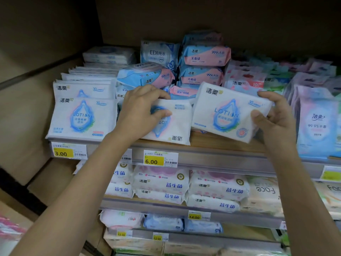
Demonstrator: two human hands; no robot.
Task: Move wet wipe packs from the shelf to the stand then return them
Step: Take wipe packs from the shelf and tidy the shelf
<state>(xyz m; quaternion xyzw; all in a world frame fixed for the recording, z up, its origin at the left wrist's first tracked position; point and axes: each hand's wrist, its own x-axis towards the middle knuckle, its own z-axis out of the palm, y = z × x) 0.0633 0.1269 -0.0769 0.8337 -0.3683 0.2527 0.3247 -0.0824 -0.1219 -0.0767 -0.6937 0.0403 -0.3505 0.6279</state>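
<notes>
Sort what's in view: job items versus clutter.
Job: left hand gripping upside-down pack; right hand holding tilted pack; Lotion stack; shelf.
Clutter: pink-blue packs; price tags; lower-shelf packs.

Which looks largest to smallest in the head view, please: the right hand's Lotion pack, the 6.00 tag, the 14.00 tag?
1. Lotion pack in the right hand
2. 6.00 tag
3. 14.00 tag, perhaps merely farther

One wide-angle view, worn on the head, faces the shelf point(212, 156) straight on from close by. It looks forward and slightly down over the shelf's front edge.
</notes>
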